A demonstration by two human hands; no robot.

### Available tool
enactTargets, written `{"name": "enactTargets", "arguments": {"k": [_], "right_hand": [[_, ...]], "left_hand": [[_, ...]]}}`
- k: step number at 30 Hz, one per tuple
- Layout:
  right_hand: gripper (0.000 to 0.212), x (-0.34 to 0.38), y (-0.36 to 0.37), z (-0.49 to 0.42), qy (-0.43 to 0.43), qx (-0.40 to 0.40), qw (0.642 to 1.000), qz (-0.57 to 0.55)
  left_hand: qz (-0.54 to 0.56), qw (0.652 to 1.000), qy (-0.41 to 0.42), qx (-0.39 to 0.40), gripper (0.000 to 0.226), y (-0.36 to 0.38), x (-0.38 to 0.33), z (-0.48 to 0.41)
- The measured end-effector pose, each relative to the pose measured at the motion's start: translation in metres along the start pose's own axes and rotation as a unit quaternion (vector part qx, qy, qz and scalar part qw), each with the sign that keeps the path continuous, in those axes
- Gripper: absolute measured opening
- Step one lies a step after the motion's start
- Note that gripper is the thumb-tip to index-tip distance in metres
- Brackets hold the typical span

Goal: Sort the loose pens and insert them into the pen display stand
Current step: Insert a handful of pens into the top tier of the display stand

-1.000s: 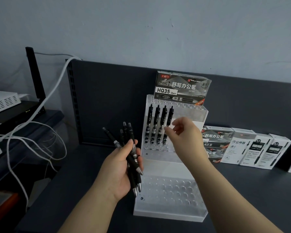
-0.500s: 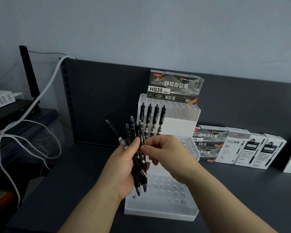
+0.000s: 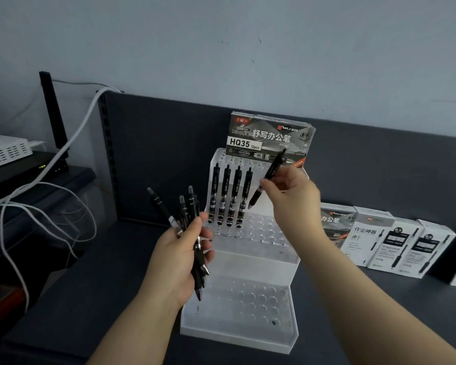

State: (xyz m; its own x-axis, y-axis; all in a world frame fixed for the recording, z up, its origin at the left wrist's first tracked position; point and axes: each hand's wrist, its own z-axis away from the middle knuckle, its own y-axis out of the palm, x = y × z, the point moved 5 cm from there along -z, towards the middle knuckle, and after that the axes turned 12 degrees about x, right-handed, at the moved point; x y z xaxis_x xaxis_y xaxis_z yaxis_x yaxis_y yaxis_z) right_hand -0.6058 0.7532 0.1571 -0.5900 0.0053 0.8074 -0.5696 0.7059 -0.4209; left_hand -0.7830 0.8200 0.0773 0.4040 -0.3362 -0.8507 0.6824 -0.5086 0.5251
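Note:
A clear stepped pen display stand (image 3: 250, 262) sits on the dark shelf, with several black pens (image 3: 231, 196) upright in the left holes of its upper tier. My left hand (image 3: 179, 262) grips a bundle of black pens (image 3: 188, 222), fanned upward, in front of the stand's left side. My right hand (image 3: 292, 196) pinches a single black pen (image 3: 267, 177), tilted tip-down, just right of the standing pens and above the upper tier's free holes.
A grey HQ35 pen box (image 3: 270, 139) stands on top of the stand. More pen boxes (image 3: 387, 241) line the shelf at right. White cables (image 3: 37, 196) and a white device (image 3: 5, 151) are at left. A dark back panel (image 3: 156, 154) rises behind.
My right hand went to the bundle in my left hand, drew one pen out and lifted it up and right toward the stand's upper tier. The bundle now has one pen fewer.

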Motion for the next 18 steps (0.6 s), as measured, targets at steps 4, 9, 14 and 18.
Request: {"name": "enactTargets", "arguments": {"k": [4, 9, 14, 18], "right_hand": [[0.019, -0.007, 0.013, -0.002, 0.006, 0.024, 0.998, 0.051], [0.026, -0.003, 0.007, -0.005, -0.008, 0.023, 0.998, 0.059], [0.029, -0.005, 0.009, -0.006, -0.007, 0.041, 0.996, 0.082], [0.025, -0.007, 0.006, -0.008, -0.004, 0.039, 0.996, 0.079]], "left_hand": [[0.002, 1.000, 0.016, -0.016, 0.016, -0.002, 0.000, 0.003], [0.015, 0.999, 0.030, -0.026, 0.016, -0.005, 0.000, 0.008], [0.018, 0.999, 0.035, -0.027, 0.017, -0.001, 0.003, 0.012], [0.014, 0.999, 0.034, -0.028, 0.017, 0.003, 0.006, 0.016]]}}
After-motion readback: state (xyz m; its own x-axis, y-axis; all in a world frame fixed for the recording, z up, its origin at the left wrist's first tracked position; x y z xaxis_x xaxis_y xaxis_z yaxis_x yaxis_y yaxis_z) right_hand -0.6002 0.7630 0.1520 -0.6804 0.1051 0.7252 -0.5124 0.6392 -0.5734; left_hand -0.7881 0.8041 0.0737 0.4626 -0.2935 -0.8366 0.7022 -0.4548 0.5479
